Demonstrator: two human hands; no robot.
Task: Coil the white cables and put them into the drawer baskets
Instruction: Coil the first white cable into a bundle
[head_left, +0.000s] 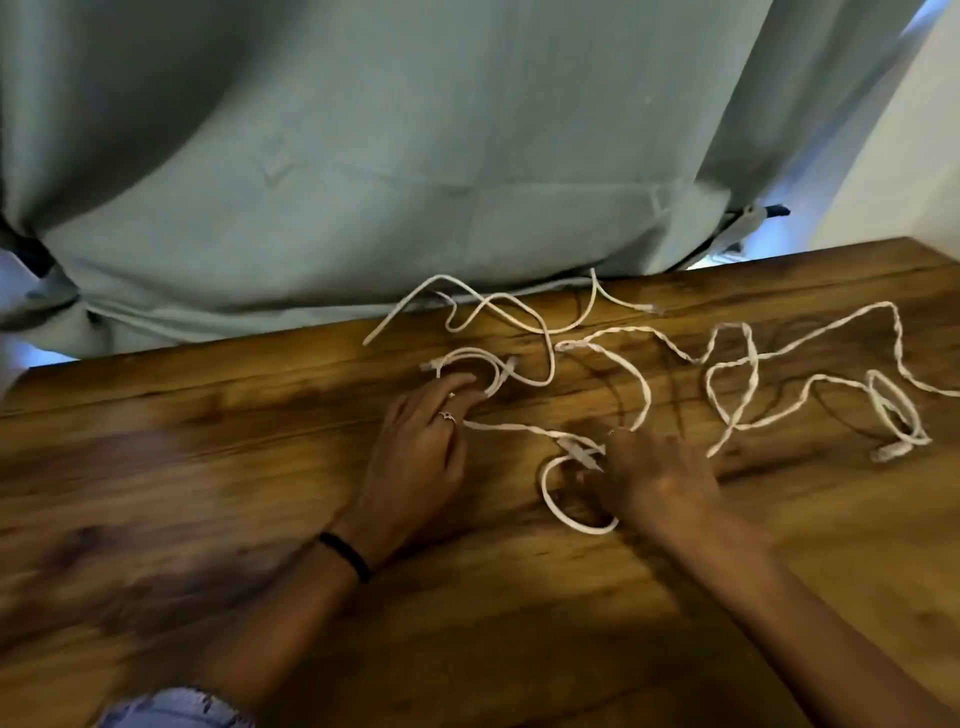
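Several white cables lie loose and tangled on a wooden table (208, 467). One thin cable (545, 332) snakes along the far edge. A braided cable (753, 364) sprawls to the right, ending in a small coil (898, 415). My left hand (421, 457) lies flat on the table, its fingertips touching a short looped cable (467, 358). My right hand (654, 478) is blurred and rests over a cable loop (561, 504) and a plug (582, 449); whether its fingers hold the cable is unclear. No drawer or basket is in view.
A grey-green curtain (415, 156) hangs right behind the table's far edge. A white wall (909, 156) shows at the upper right. Bare wood spreads to the left and toward me. A bit of blue denim (171, 712) shows at the bottom left.
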